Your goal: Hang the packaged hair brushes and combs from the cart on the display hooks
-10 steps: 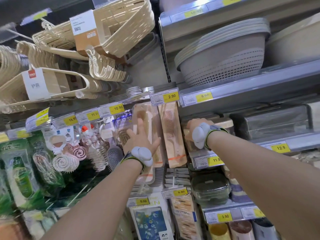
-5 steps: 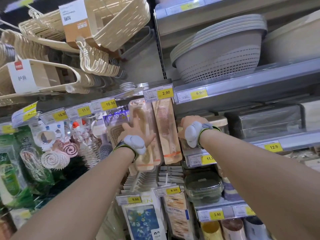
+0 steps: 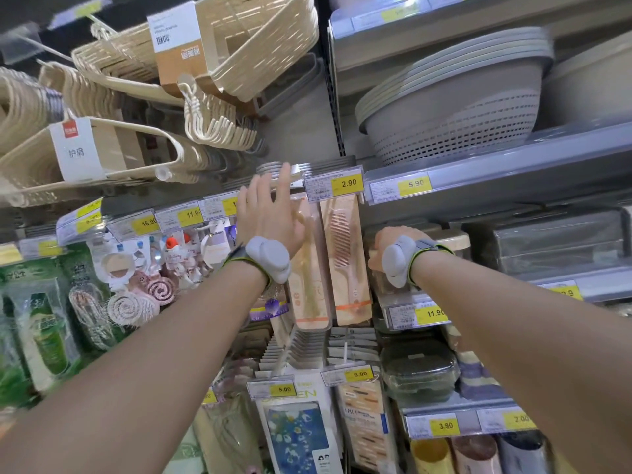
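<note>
Since a second ago the left hand (image 3: pixel 270 217) has climbed from the middle of the clear-packaged beige wooden hair brush (image 3: pixel 309 278) to its top, fingers straight and spread, holding nothing (the pack hangs just left of the peach packaged comb (image 3: pixel 345 254)). The right hand (image 3: pixel 388 242) rests against a clear beige-lidded container (image 3: pixel 453 240), its fingers hidden, so its grip cannot be told. Yellow price tags (image 3: pixel 348 183) crowd beside the left fingertips.

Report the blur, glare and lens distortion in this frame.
Head view: the left hand is motion-blurred at its fingertips; the yellow 2.90 price tag reads clearly; glare streaks the clear green packets at far left; the grey metal shelf edge slants and bows from wide-angle distortion.
</note>
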A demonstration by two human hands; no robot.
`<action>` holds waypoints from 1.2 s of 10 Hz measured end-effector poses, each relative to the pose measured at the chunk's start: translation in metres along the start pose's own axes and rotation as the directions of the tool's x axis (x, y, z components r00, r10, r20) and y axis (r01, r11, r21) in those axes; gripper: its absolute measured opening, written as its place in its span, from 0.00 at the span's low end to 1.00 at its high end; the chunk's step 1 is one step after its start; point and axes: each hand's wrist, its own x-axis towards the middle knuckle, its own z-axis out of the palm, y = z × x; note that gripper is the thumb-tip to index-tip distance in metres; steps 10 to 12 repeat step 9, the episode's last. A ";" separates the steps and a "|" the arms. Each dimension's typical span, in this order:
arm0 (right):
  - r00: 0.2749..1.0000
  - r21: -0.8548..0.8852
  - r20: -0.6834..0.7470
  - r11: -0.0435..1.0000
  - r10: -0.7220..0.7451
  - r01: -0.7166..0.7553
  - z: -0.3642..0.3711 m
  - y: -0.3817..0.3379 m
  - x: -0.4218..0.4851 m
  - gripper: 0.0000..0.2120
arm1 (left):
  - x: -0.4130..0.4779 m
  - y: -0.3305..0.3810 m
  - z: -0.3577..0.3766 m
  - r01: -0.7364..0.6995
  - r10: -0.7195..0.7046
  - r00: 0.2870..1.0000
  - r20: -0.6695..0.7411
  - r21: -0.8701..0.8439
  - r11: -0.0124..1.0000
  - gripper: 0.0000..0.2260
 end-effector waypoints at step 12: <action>0.990 -0.064 0.140 0.998 0.020 -0.011 0.012 -0.012 0.025 0.29 | -0.033 -0.031 -0.032 -0.201 0.180 0.850 0.495 -0.010 0.979 0.31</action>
